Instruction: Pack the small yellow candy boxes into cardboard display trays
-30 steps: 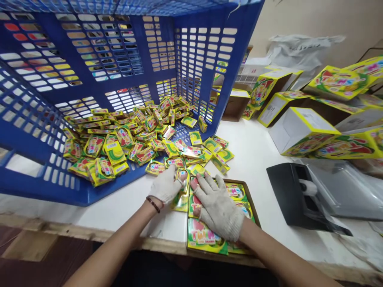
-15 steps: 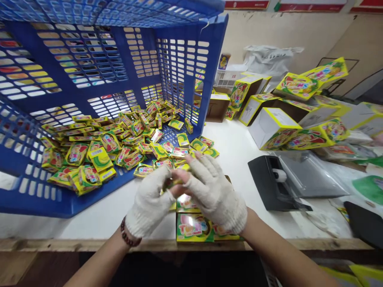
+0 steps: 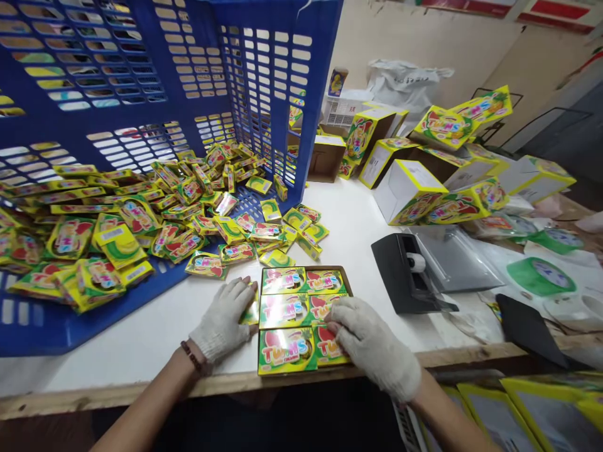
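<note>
Both my hands wear white knitted gloves with bare fingertips. My left hand (image 3: 223,323) is closed on a small yellow-green candy box (image 3: 251,309), mostly covered by its fingers, just left of an open carton (image 3: 347,280). Inside that carton, small candy boxes printed "TWINS" (image 3: 288,349) lie face up in two columns and three rows. From the right, my right hand (image 3: 370,342) reaches over the carton's edge. Its slightly bent fingers rest on the right-column boxes, covering part of the middle and front ones.
A blue plastic crate (image 3: 301,144) lies on its side at left, candy boxes (image 3: 188,194) spilling from its mouth onto the white table (image 3: 342,210). A black tape dispenser (image 3: 400,273), clear plastic bags (image 3: 455,257), green tape (image 3: 541,276) and empty yellow cartons (image 3: 409,191) stand right.
My hands were together above the carton and have moved apart. The left went down to its left side with a candy box, the right onto its right column. The view shifted slightly right.
</note>
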### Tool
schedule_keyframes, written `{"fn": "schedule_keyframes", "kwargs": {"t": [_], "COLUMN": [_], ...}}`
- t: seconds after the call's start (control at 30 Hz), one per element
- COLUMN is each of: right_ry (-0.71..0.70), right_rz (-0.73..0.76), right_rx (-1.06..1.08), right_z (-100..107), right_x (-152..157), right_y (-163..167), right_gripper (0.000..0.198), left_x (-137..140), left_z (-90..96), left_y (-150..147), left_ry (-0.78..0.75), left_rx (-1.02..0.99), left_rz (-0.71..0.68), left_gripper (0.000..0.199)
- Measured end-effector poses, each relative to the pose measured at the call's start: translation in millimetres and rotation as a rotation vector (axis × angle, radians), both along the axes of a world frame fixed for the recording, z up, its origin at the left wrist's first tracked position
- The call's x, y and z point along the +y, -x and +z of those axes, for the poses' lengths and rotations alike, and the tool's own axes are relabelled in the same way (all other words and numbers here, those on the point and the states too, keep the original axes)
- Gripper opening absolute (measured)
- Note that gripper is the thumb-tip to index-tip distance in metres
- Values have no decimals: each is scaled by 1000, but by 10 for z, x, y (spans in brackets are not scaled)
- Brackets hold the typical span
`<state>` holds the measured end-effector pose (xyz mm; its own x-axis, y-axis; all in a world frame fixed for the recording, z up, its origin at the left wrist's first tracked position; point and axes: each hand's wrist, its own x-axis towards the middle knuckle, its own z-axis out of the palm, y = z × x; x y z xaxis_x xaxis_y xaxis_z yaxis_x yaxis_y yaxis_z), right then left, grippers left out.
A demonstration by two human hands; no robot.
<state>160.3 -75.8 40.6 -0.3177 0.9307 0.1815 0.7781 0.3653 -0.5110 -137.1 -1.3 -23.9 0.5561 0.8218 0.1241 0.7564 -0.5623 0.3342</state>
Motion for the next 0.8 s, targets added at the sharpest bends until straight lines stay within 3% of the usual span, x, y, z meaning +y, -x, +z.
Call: {"fn": "schedule_keyframes", "kwargs": {"t": [0.1, 0.17, 0.27, 0.33, 0.4, 0.47, 0.53, 0.6, 0.67, 0.73, 0.8], "right_ry": [-168, -226, -219, -179, -114, -34, 13, -6, -27, 19, 122], "right_rz": [-19, 0, 40, 75, 101, 58, -32, -78, -17, 55, 44], "right_rx": [-45, -126, -197, -175, -104, -2, 116, 240, 323, 344, 306], "right_z": [-102, -126, -135, -137, -123, -66, 49, 198, 336, 428, 460], "right_x": [-67, -96, -124, -118, -77, 1, 100, 204, 306, 408, 512], "right_y": [168, 209, 169, 87, -3, -44, 11, 151, 298, 357, 283], "right_gripper": [19, 22, 29, 27, 28, 32, 36, 40, 39, 33, 31], "left_x": [-2, -16, -35, -45, -71, -135, -245, -373, -457, -429, -255], "left_z": [-28, -21, 72, 199, 360, 525, 672, 782, 838, 834, 773], "left_y": [55, 125, 222, 252, 230, 123, -82, -355, -608, -740, -698], "left_ry": [-24, -27, 36, 103, 185, 269, 319, 353, 368, 331, 190], "left_rx": [-64, -145, -360, -613, -880, -1034, -1057, -1013, -935, -860, -766], "left_rz": [-26, 38, 361, 613, 730, 712, 622, 468, 295, 206, 234], "left_gripper": [55, 47, 34, 38, 44, 45, 42, 37, 32, 32, 33]}}
